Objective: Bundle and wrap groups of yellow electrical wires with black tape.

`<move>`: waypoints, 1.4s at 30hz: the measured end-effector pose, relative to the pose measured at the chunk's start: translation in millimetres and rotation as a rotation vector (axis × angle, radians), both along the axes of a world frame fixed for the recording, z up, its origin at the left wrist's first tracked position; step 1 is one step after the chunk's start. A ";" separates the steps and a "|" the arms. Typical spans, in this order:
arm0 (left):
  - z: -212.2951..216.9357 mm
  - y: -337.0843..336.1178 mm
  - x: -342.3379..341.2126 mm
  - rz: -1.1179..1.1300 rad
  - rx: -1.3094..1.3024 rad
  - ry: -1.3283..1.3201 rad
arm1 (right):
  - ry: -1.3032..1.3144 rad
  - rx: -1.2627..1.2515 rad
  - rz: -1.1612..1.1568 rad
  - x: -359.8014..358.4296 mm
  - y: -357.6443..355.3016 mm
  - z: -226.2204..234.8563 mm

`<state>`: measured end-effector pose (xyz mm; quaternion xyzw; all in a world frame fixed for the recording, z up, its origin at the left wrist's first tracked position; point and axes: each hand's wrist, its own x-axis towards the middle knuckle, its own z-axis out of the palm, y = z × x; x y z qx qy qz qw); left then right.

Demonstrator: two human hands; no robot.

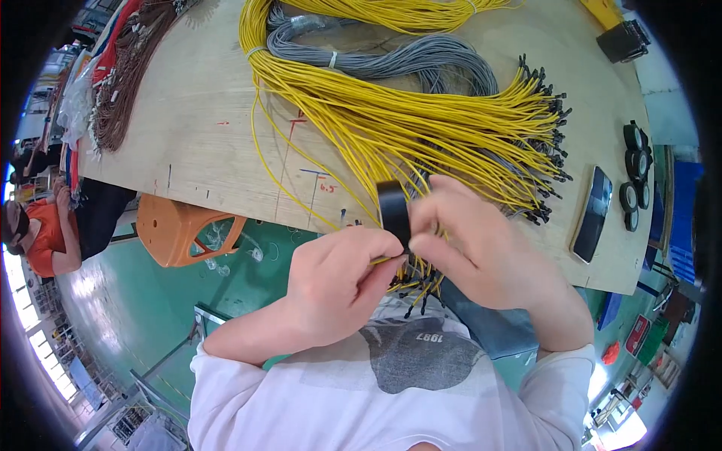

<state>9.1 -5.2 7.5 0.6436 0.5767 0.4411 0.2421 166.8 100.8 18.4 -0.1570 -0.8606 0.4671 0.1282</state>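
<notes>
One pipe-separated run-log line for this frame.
left hand: pinching yellow wire | right hand: at black tape roll | yellow cable bundle: on wooden table

Handwritten red digits [328, 188] mark the table [203, 143]; printed digits [429, 338] mark the white shirt [301, 398].

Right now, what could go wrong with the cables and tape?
Loose yellow cables show right behind the black tape roll, so one might catch on it. The dark tips showing past the table could snag on the white shirt. The pinch of the left hand on a thin cable might slip.
</notes>
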 end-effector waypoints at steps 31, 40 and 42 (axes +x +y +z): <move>-27.7 11.7 41.9 -0.229 -0.187 -0.569 | -0.195 -0.471 -0.388 46.8 -39.0 7.0; -17.4 -5.0 36.2 -0.328 -0.632 -1.140 | -0.064 -0.648 -0.276 58.3 -48.7 2.4; -19.7 -5.7 38.5 -0.320 -0.778 -1.212 | -0.222 -0.865 -0.250 73.2 -50.1 5.3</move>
